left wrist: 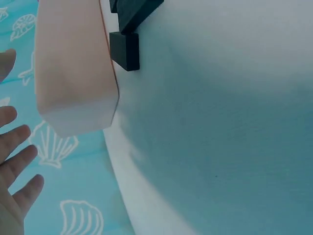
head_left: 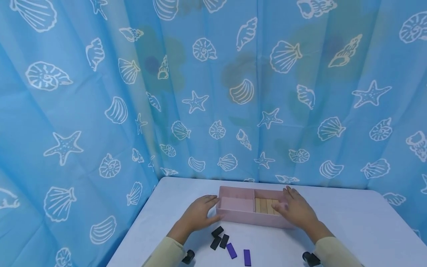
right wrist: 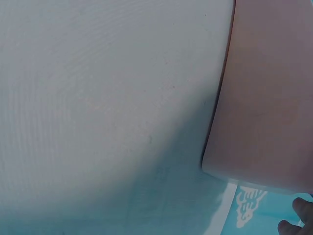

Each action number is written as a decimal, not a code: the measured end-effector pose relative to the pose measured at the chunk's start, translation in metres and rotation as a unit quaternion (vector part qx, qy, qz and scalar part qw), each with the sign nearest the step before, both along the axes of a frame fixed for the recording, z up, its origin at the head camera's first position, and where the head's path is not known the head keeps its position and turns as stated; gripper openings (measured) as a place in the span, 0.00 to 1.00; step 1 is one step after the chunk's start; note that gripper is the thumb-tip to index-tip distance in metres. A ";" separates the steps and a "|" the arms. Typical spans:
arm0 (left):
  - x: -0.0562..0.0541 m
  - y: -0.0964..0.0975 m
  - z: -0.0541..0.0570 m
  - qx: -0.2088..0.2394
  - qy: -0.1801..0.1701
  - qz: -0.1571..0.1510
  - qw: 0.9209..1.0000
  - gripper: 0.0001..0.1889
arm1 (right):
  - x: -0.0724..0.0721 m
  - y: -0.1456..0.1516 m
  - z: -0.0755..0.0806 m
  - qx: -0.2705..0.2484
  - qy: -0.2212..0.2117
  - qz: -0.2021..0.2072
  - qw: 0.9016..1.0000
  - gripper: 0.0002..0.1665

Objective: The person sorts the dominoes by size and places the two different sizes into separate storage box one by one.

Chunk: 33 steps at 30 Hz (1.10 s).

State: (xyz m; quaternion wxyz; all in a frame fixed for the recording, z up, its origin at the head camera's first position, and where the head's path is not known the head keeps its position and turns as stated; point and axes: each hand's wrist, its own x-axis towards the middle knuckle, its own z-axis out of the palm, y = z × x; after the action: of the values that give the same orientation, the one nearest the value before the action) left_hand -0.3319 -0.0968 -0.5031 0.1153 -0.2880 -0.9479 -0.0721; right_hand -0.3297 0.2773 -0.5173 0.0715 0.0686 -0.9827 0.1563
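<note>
A long pink box [head_left: 251, 218] with a divider stands on the white table. Wooden pieces [head_left: 265, 206] lie side by side in its right compartment; the left compartment shows bare floor. My left hand [head_left: 199, 214] is at the box's left end, fingers spread. In the left wrist view those fingers [left wrist: 19, 161] are loosely extended and hold nothing. At the right end is my right hand [head_left: 298, 209], its thumb over the right compartment and its fingers by the far corner. Only fingertips [right wrist: 302, 210] show past the box in the right wrist view; whether they touch it, I cannot tell.
Several black blocks [head_left: 224, 241] lie in front of the box, with two purple blocks [head_left: 231, 250] nearer me. Behind the table [head_left: 347, 215] hangs a blue curtain [head_left: 213, 92] with white shells. Dark objects [head_left: 311, 259] sit by both wrists.
</note>
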 end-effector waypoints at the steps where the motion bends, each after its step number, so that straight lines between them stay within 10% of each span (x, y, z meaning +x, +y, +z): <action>1: 0.003 0.000 0.001 0.001 0.002 -0.002 1.000 0.36 | 0.000 0.000 -0.001 0.000 0.000 0.002 1.000 0.60; 11: 0.021 0.005 0.003 0.021 -0.033 -0.016 0.999 0.21 | -0.001 -0.001 -0.009 0.002 -0.003 0.015 1.000 0.64; 33: 0.002 -0.005 -0.031 0.064 -0.186 -0.019 0.980 0.14 | -0.004 -0.007 -0.014 -0.028 -0.015 -0.001 0.999 0.63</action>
State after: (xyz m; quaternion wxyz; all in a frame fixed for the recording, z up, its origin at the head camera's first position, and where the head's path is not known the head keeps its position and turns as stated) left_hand -0.3299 -0.1018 -0.5346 -0.0459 -0.2794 -0.9406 -0.1875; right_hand -0.3333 0.2698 -0.5310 0.0586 0.0630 -0.9791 0.1845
